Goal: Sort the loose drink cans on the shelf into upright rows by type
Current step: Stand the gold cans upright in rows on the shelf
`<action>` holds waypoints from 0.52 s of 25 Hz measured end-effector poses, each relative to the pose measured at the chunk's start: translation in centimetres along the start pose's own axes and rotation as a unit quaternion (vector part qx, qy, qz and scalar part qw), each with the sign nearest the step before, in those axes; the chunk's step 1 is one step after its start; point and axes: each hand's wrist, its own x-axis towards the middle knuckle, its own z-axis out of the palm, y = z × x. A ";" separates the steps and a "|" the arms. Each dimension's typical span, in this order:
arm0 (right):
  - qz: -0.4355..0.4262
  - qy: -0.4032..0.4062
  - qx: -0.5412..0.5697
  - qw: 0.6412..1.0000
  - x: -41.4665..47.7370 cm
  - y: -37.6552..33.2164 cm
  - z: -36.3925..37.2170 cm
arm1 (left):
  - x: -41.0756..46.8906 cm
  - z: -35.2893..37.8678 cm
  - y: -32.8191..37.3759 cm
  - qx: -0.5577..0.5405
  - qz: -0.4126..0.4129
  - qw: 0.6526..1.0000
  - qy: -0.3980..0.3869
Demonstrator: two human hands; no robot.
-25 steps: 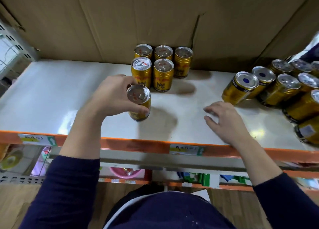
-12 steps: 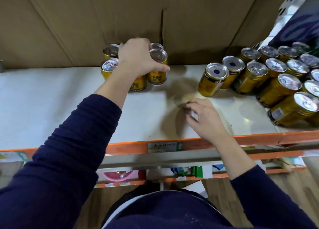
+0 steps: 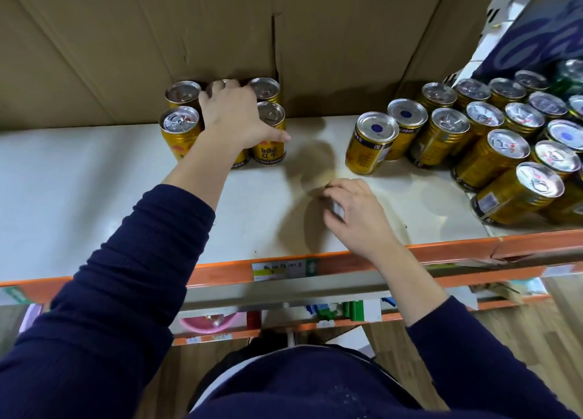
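Gold Red Bull cans point(image 3: 179, 125) stand upright in two rows at the back of the white shelf point(image 3: 94, 182). My left hand point(image 3: 235, 115) reaches over the group. Its thumb crosses the front of the front-right can point(image 3: 271, 119) and its fingers curl behind, closed around this can, which stands on the shelf. The middle cans are mostly hidden under the hand. My right hand point(image 3: 356, 213) rests on the shelf near the front edge with fingers curled; a small white patch shows at the fingers. A heap of loose gold cans point(image 3: 492, 153) leans at the right.
Two of the leaning cans point(image 3: 375, 134) show blue-dotted bottoms nearest the middle. A cardboard wall point(image 3: 315, 40) closes the back of the shelf. An orange rail point(image 3: 315, 264) marks the front edge. A green can point(image 3: 571, 74) sits at the far right.
My left hand carried a gold can from the front of the shelf to the back group and set it in the front row. My right hand curled its fingers and stayed put.
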 end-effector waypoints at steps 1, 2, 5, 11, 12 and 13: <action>0.001 -0.004 0.004 1.000 0.0 0.0 0.0 | -0.3 0.1 0.2 -0.003 -0.004 1.000 0.016; 0.003 -0.008 0.016 1.000 0.0 -0.1 -0.1 | -0.8 0.4 0.6 -0.007 -0.004 0.999 0.043; 0.006 0.011 0.077 0.997 -0.4 0.2 -1.7 | -2.6 1.3 2.6 -0.069 0.048 0.985 0.148; 0.058 0.205 -0.055 0.975 -3.9 5.5 -10.7 | -4.1 3.6 9.2 -0.255 0.179 0.948 0.063; 0.098 0.237 -0.111 0.960 -4.7 6.8 -12.3 | -4.2 4.1 10.4 -0.276 0.178 0.944 0.031; 0.151 0.252 -0.156 0.943 -5.3 8.1 -13.6 | -4.2 4.7 11.3 -0.290 0.174 0.941 0.010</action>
